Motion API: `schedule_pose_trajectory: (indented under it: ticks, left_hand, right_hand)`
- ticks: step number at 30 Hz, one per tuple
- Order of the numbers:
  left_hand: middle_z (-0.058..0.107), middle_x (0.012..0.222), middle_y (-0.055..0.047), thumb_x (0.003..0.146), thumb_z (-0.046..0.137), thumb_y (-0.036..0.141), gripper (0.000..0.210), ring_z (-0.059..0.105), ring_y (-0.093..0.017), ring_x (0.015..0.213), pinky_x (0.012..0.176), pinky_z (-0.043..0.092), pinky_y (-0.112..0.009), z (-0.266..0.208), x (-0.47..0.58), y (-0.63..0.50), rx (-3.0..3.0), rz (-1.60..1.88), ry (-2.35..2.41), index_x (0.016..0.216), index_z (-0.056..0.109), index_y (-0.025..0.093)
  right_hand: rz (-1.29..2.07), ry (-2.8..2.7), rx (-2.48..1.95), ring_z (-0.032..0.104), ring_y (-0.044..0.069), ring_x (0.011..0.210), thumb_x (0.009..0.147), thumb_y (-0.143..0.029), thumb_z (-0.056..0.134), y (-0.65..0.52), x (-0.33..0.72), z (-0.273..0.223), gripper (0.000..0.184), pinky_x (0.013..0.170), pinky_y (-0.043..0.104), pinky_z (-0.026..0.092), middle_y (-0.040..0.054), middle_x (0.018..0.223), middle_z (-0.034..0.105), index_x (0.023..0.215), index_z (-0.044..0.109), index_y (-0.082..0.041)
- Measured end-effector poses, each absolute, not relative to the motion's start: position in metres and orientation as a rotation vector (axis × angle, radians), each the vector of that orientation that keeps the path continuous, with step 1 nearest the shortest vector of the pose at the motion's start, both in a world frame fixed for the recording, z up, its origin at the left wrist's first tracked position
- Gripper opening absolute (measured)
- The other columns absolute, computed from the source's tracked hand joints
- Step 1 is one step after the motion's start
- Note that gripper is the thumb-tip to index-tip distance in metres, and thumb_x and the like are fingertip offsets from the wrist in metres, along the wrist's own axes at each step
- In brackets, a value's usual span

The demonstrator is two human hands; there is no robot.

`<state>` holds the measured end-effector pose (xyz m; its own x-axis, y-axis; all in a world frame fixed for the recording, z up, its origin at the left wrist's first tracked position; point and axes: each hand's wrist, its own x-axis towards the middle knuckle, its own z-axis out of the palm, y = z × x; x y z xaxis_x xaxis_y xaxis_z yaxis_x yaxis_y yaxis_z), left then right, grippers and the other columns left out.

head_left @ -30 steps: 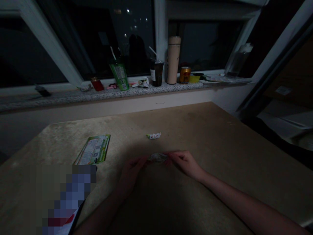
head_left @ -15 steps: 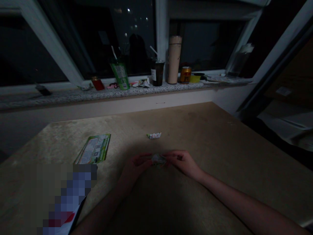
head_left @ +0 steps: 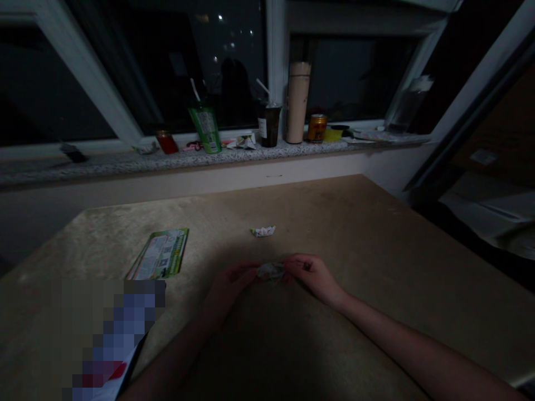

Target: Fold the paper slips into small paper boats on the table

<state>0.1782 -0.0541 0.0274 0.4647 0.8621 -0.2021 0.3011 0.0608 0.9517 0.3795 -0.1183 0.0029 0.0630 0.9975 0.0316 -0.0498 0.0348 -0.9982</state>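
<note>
Between my two hands is a small, pale piece of folded paper (head_left: 271, 271), with faint coloured marks on it. My left hand (head_left: 230, 284) pinches its left end, and my right hand (head_left: 312, 274) has the right end between thumb and fingers. Dim light and shadow blur the details of its folds. Just beyond my hands, a small folded paper piece (head_left: 263, 231), white with green and pink print and pointed ends, lies on the brown table (head_left: 334, 223).
Left of my hands lies a stack of green printed sheets (head_left: 161, 253), with a pixelated blue item (head_left: 125, 328) nearer me. Along the stone windowsill (head_left: 188, 161) stand a green cup (head_left: 205, 127), a dark drink cup (head_left: 268, 125), a tall flask (head_left: 298, 103) and a gold can (head_left: 317, 128).
The paper between my hands has turned slightly and shows more of its surface. My right fingers have shifted a little on its end; the things around have stayed put.
</note>
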Motion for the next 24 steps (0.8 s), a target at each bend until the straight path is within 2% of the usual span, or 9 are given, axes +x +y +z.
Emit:
schedule_pose_trajectory:
  ticks: [7,17,24]
  left_hand:
    - [0.073,0.094,-0.004,0.077,0.059,0.043,0.034,0.066,-0.025,0.091,0.081,0.049,-0.032,0.0297,0.1805,-0.0567,1.563,0.61,1.099,0.097,0.071,0.018]
    - [0.073,0.09,-0.003,0.08,0.054,0.046,0.034,0.065,-0.026,0.089,0.084,0.047,-0.034,0.0275,0.1812,-0.0594,1.63,0.685,1.147,0.089,0.073,0.019]
    - [0.073,0.09,-0.004,0.079,0.053,0.047,0.038,0.065,-0.026,0.088,0.081,0.048,-0.034,0.0253,0.1836,-0.0602,1.634,0.725,1.166,0.096,0.072,0.018]
  right_hand:
    - [1.153,-1.088,-1.205,0.058,0.012,0.056,0.074,-0.047,0.067,-0.119,0.3773,0.0061,0.031,0.055,0.023,0.045,0.0011,0.062,0.065,0.078,0.068,-0.015]
    - [1.111,-1.07,-1.204,0.06,0.013,0.057,0.074,-0.05,0.066,-0.1175,0.3779,0.0096,0.034,0.056,0.025,0.047,0.002,0.062,0.066,0.075,0.069,-0.016]
    - [1.117,-1.024,-1.189,0.061,0.014,0.054,0.072,-0.052,0.066,-0.1162,0.3769,0.0078,0.035,0.054,0.025,0.048,0.002,0.059,0.066,0.067,0.068,-0.018]
